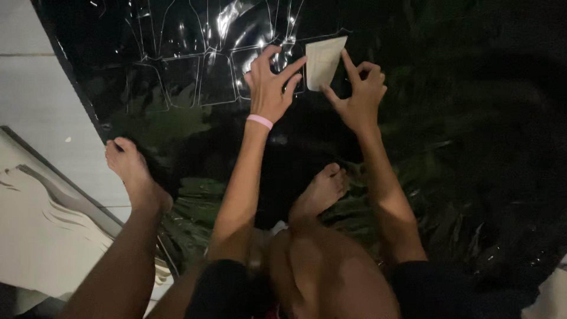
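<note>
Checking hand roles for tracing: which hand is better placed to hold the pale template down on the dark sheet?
Probably the right hand: its fingers already touch the pale template; the left hand rests beside it.

A home floor used as a craft workspace, dimly lit

The work went on at floor level: a large glossy black plastic sheet (248,147), marked with rows of pale traced outlines, was spread over pale square floor tiles (41,100). The person sat on it barefoot, one bare foot (133,171) at the sheet's edge. A flat off-white board with cut wavy shapes (47,230) lay on the tiles beside it.
</note>
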